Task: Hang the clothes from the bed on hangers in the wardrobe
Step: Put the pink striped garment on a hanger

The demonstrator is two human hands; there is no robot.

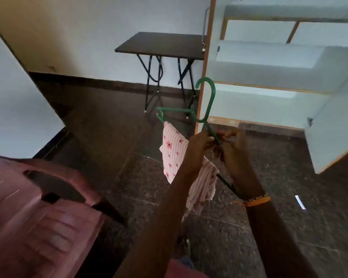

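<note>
Hanger [206,109]: green, tilted, hook uppermost, held before the open wardrobe [269,63].
Garment [174,157]: pink striped, draped on the hanger, hanging below both hands.
Left hand [199,149]: fingers curled on the hanger arm.
Right hand [234,148]: fingers pinched at the same arm, touching the left.
Background: table [161,44], chair [38,207].

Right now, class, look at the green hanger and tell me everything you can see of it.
The green hanger looks like plastic, with a curved hook on top and a small loop at the end of one arm. It is tilted in the air in front of the open wardrobe. The left hand and right hand hold its near arm. The pink striped garment with flowers hangs on it, partly threaded.
</note>
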